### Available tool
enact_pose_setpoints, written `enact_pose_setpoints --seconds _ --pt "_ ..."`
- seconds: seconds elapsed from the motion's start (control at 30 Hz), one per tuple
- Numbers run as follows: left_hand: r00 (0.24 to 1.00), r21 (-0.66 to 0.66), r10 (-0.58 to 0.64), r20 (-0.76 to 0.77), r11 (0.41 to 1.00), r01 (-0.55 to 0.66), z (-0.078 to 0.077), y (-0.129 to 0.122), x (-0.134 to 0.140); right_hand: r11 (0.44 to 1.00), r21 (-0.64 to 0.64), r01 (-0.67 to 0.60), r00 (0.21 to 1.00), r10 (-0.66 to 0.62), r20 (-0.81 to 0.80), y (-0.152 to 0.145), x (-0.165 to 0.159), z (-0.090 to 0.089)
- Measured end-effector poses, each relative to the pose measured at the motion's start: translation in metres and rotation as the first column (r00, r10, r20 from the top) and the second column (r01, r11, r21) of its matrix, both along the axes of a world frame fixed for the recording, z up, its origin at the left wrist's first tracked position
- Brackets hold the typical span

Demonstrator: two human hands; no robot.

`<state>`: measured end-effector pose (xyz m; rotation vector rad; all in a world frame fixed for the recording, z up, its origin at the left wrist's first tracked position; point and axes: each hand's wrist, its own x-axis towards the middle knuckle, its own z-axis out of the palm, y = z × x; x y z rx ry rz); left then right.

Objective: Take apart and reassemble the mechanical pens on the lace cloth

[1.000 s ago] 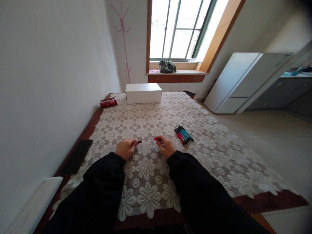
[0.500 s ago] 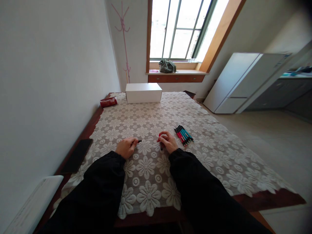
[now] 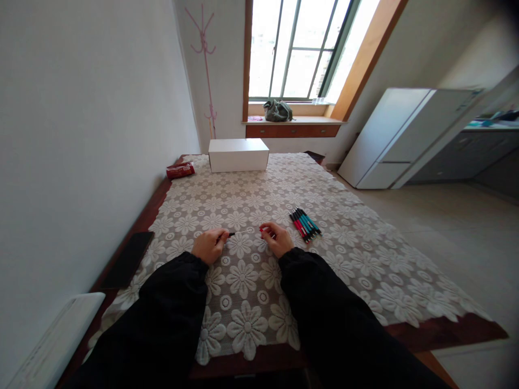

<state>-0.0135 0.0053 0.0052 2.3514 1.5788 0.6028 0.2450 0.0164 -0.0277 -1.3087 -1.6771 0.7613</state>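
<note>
L hand point(image 3: 210, 246) is pinched tight, thumb & finger, on the dark end of a thin rod point(image 3: 243, 232). The rod's pale part sticks out to the right, toward the other hand. R hand point(image 3: 276, 239) has its thumb & fingertips closed on a red bit point(image 3: 261, 229); most of it is hidden, so can't tell its full shape. There's a small gap b/w the rod's tip & the red bit. The hands are apart, w/ the rod in the space b/w them, over the near part of the cloth point(image 3: 243, 278). Both arms have black sleeves point(image 3: 174, 308).

Just right of R hand, a bunch of pens point(image 3: 305, 224) lies side by side on the cloth, some red & black, some blue-green & black. They lie on a slant, thin tips facing away.

The cloth has big pale flowers & covers most of the dark red table point(image 3: 156, 202). A flat black thing point(image 3: 128, 260) lies at the left edge, partly on the cloth. At the far end there's a white box point(image 3: 238, 156), w/ a red pack point(image 3: 180, 170) to its left. Past the table: a pink rack point(image 3: 208, 75), a bag point(image 3: 278, 111) on the sill point(image 3: 304, 120) by the window point(image 3: 300, 48), & a white fridge point(image 3: 389, 138) on the right
</note>
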Motion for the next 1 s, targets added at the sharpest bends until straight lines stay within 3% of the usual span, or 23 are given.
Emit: enact_pose_setpoints --seconds 0.17,0.5,0.67,1.0 --pt "1.0 0.005 -0.005 0.005 1.0 0.005 -0.0001 0.0001 -0.0004 0.99 0.116 -0.086 0.95 0.046 0.31 -0.0062 -0.0019 0.0034" --pt "1.0 -0.002 -0.023 -0.016 1.0 0.023 -0.0013 0.0003 -0.0005 0.956 0.173 -0.236 0.857 0.121 0.5 -0.0053 -0.0017 0.0026" --pt "0.999 -0.01 -0.04 -0.01 0.999 0.04 -0.0006 0.0 0.0004 0.953 0.185 -0.239 0.843 0.109 0.526 -0.0064 -0.0019 0.0012" --pt "0.992 -0.032 -0.118 0.044 0.992 0.119 -0.0025 0.0011 0.0003 0.963 0.176 -0.202 0.896 0.11 0.43 -0.0089 -0.0037 0.005"
